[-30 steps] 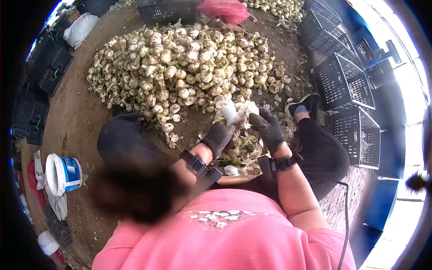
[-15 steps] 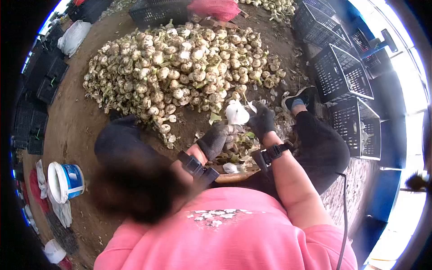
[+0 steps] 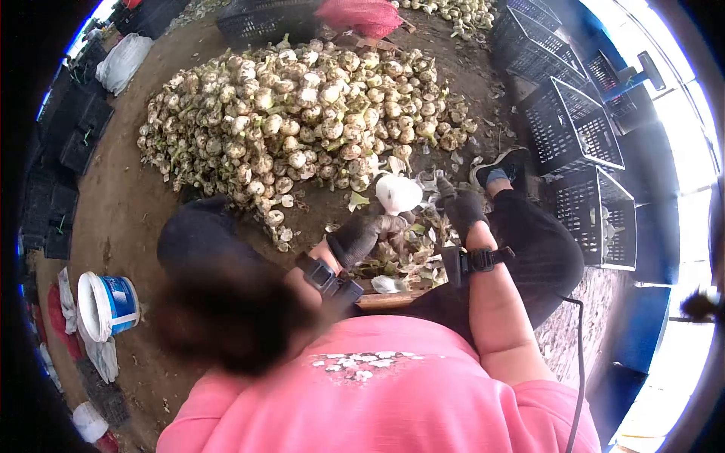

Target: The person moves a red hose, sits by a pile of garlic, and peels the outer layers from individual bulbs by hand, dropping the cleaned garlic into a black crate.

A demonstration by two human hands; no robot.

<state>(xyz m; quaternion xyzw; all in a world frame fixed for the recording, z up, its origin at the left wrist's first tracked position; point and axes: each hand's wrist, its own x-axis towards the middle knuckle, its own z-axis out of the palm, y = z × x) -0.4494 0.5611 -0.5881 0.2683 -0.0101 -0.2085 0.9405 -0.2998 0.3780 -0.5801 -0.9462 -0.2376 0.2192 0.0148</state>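
My left hand [image 3: 364,235], in a dark grey glove, grips a smooth white garlic bulb [image 3: 398,194] from below. To the right of the bulb, and apart from it, my gloved right hand [image 3: 464,209] is closed with pale garlic skin [image 3: 429,183] at its fingertips; the fingers are partly blurred. Beneath both hands lies a heap of peeled skins and leaf scraps [image 3: 411,253]. Just ahead rises a large pile of garlic bulbs [image 3: 302,113] with soil and stem bits on them.
Black plastic crates [image 3: 572,124] line the right side, and the nearer crate [image 3: 596,215] has some pale bulbs inside. A white and blue bucket [image 3: 109,306] lies at left. A pink mesh sack [image 3: 362,15] and another dark crate [image 3: 268,21] stand behind the pile.
My right hand has moved right, away from the garlic bulb, with skin trailing at its fingers. The bulb has tilted slightly in my left hand and looks smoother.
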